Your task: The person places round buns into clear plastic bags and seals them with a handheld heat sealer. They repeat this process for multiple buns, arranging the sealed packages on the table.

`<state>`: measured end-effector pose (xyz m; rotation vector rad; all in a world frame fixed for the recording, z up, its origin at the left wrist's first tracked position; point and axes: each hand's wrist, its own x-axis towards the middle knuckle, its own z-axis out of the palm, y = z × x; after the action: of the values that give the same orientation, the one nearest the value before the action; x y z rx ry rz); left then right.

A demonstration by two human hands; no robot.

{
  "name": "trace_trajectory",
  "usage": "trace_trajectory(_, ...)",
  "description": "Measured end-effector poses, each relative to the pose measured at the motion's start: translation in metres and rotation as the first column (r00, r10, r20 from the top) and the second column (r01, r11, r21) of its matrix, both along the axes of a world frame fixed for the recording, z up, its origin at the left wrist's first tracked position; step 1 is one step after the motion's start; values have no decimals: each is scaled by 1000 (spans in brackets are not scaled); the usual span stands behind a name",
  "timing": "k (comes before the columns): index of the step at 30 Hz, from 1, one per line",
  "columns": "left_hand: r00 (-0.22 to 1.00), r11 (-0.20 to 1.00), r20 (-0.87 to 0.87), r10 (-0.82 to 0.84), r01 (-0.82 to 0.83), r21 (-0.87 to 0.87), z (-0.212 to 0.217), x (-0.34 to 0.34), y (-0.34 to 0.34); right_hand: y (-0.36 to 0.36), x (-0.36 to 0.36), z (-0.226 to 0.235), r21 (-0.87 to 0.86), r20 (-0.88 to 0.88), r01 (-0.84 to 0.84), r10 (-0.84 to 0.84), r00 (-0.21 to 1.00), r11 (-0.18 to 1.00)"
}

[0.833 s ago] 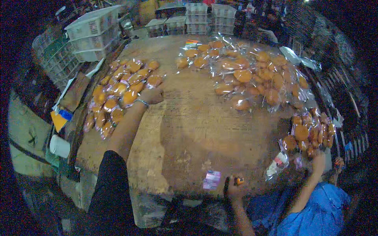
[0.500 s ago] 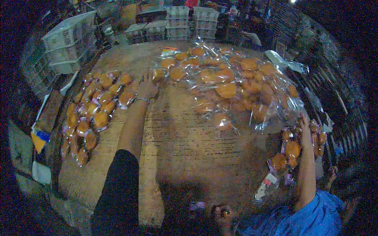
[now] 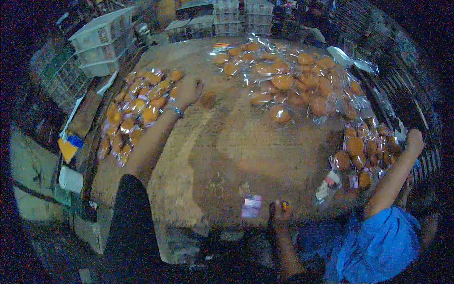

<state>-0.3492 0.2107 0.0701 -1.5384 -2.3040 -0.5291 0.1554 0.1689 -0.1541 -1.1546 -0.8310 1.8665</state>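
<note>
Left arm: dark, near-black short sleeve ends above the elbow, forearm bare beyond it. Thin silvery bracelet rings the wrist just behind the left hand. Right hand: forearm bare, no sleeve, band or ring discernible; detail lost in dim blur.
</note>
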Motion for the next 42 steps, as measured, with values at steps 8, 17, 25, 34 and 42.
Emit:
trace_trajectory(8, 87, 937, 934, -347, -12, 349, 140, 191, -131, -55, -41, 192, 828, 131, -85, -43, 990, 554)
trace_trajectory(17, -14, 702, 706, -708, 86, 706, 101, 306, -235, -88, -41, 249, 768, 315, -357, 171, 933, 532)
trace_trajectory(25, -163, 965, 951, -264, -49, 259, 41, 349, -239, -82, -23, 253, 553, 122, -401, 405, 906, 730)
trace_trajectory(34, -212, 970, 969, -129, -231, 78, 12, 358, -234, -83, -30, 238, 604, 302, -337, 185, 935, 722)
trace_trajectory(42, 257, 992, 961, -102, -47, 118, 22, 361, -246, -85, -43, 212, 616, 294, -409, 285, 912, 673)
